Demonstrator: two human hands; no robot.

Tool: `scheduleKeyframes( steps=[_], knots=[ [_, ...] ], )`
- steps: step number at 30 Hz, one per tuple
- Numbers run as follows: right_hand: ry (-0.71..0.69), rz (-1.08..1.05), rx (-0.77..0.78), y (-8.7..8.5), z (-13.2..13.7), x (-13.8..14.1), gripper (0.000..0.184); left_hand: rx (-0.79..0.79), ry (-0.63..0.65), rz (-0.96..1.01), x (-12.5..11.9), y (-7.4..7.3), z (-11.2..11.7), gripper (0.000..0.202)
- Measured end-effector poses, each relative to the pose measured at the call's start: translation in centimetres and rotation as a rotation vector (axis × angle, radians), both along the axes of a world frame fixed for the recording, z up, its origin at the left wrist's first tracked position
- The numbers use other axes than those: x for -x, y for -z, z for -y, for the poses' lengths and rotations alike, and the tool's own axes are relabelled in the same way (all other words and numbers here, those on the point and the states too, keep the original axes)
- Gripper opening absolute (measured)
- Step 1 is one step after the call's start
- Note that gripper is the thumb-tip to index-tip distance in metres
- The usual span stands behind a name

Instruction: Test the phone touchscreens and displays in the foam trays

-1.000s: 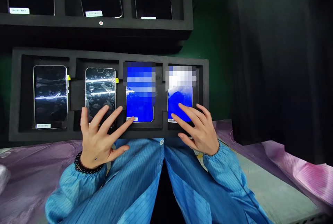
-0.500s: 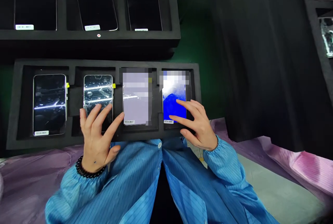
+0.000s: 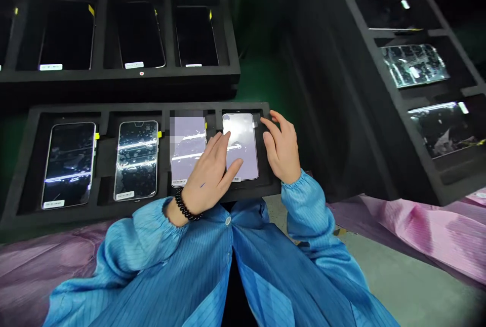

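Note:
A black foam tray (image 3: 144,109) holds four smartphones in separate slots. The two on the left, a dark phone (image 3: 68,165) and a speckled, reflective phone (image 3: 135,160), lie untouched. The third phone (image 3: 186,150) shows a pale lilac surface, with its top pixelated. My left hand (image 3: 210,170) lies spread across the gap between it and the fourth phone (image 3: 243,145), its fingers over both screens. My right hand (image 3: 279,145) rests at the tray's right end, fingertips curled beside the fourth phone's upper right corner. Neither hand grips anything.
Above stands a second foam tray (image 3: 121,76) of dark phones. To the right, an angled foam tray (image 3: 433,185) holds more phones. Pink-purple sheeting (image 3: 429,231) lies beside and below the tray, with grey surface showing at lower right. My blue striped sleeves fill the bottom.
The view has swung right. Both hands have shifted toward the tray's right end, and the third and fourth phone screens have gone from blue to pale lilac.

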State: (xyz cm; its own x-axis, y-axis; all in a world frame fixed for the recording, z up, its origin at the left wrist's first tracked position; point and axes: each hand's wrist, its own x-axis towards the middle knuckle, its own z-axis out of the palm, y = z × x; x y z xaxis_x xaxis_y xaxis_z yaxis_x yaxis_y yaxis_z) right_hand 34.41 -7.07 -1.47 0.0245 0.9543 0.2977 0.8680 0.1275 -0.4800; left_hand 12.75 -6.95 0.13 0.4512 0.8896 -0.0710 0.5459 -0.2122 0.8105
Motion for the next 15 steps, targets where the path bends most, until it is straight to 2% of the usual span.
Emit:
scheduleKeyframes(
  steps=[4,6,10,12,15],
  knots=[
    [0.057,-0.158,-0.131,0.5,-0.1,0.1,0.042,0.518,-0.289,0.49,-2.1,-0.6,-0.4,0.07],
    [0.095,-0.249,-0.211,0.4,0.3,0.1,0.04,0.713,-0.354,0.65,-3.3,-0.8,-0.6,0.058],
    [0.147,-0.364,-0.292,-0.2,1.2,0.1,0.036,0.846,-0.343,0.764,-5.7,-0.6,-0.9,0.043],
    [0.161,-0.384,-0.286,-1.0,1.5,0.2,0.032,0.859,-0.396,0.808,-6.2,-0.7,-0.8,0.046],
    [0.147,-0.384,-0.241,-2.9,2.0,0.4,0.018,0.87,-0.436,0.87,-5.7,-1.5,-0.7,0.055]
  ],
)
